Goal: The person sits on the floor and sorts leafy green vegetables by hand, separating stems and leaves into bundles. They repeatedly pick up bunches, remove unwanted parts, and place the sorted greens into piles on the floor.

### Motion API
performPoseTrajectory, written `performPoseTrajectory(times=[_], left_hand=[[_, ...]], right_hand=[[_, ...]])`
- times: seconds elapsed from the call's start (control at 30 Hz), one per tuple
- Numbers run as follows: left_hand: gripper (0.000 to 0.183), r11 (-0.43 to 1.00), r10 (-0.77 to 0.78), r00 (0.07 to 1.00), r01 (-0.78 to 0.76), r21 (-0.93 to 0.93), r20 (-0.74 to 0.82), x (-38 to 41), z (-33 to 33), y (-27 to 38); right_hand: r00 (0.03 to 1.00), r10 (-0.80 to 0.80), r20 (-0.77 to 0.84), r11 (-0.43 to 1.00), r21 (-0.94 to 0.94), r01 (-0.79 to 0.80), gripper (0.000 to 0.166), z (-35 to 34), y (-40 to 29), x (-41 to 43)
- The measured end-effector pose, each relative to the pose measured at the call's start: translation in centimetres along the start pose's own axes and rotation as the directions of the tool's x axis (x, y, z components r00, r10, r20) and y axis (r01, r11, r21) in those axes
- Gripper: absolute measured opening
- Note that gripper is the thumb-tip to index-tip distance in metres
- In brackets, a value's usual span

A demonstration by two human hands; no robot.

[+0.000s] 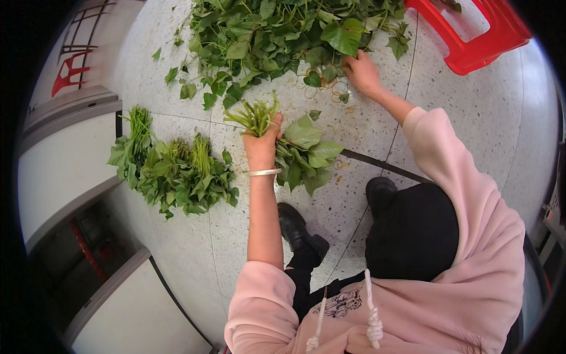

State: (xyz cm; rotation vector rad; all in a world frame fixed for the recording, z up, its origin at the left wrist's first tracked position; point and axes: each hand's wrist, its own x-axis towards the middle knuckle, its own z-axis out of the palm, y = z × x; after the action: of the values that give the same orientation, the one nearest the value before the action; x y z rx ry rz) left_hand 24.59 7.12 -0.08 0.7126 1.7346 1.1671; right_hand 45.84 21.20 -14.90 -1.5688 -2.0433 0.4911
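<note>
My left hand point(261, 144) grips a bunch of leafy green stems point(305, 152). The cut stem ends stick out beyond my fist, and the leaves hang out to the right. My right hand point(362, 73) reaches to the near edge of a large heap of leafy greens point(265, 40), fingers bent, just below a broad heart-shaped leaf point(342, 37). Whether the fingertips pinch a stem there is hidden. Beside that hand, thin tan rubber bands point(315, 90) lie scattered on the floor. Several gathered bunches of greens point(185, 177) rest left of my left forearm, stems pointing away.
Speckled floor tiles point(247, 248) with a dark strip point(380, 163) lie under everything. At the upper right is a red plastic stool point(475, 48). White cabinets point(70, 163) line the left side. Loose leaves point(188, 90) fringe the heap, and my black shoe point(300, 228) stands near the bunches.
</note>
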Motion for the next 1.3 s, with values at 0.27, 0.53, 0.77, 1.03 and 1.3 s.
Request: performPoseTrajectory(times=[0.27, 0.53, 0.77, 1.03, 1.3], left_hand=[[0.022, 0.962, 0.134, 0.985, -0.155, 0.223, 0.106, 0.2, 0.9, -2.9], [0.022, 0.991, 0.063, 0.993, -0.073, 0.112, 0.098, 0.7, 1.7, -1.6], [0.023, 0.985, 0.119, 0.977, -0.139, 0.102, 0.177, 0.6, 3.6, -0.8], [0.025, 0.590, 0.087, 0.839, -0.478, 0.651, 0.537, 2.5, -0.4, 6.1], [0.019, 0.246, 0.162, 0.763, -0.645, 0.724, 0.625, 1.4, -5.7, 10.1]], right_hand=[[0.997, 0.030, 0.071, 0.998, 0.053, -0.034, 0.030, 0.5, -1.7, -1.9], [0.968, -0.093, 0.235, 0.988, -0.100, 0.119, 0.029, 1.7, 1.4, -1.7], [0.978, 0.141, 0.151, 0.964, 0.204, -0.171, 0.023, 1.8, 0.8, -1.5], [0.991, -0.121, 0.051, 0.976, 0.191, 0.109, 0.020, 0.4, -0.4, -2.0], [0.958, -0.066, 0.280, 0.822, 0.559, -0.107, 0.012, -4.2, -4.3, -4.5]])
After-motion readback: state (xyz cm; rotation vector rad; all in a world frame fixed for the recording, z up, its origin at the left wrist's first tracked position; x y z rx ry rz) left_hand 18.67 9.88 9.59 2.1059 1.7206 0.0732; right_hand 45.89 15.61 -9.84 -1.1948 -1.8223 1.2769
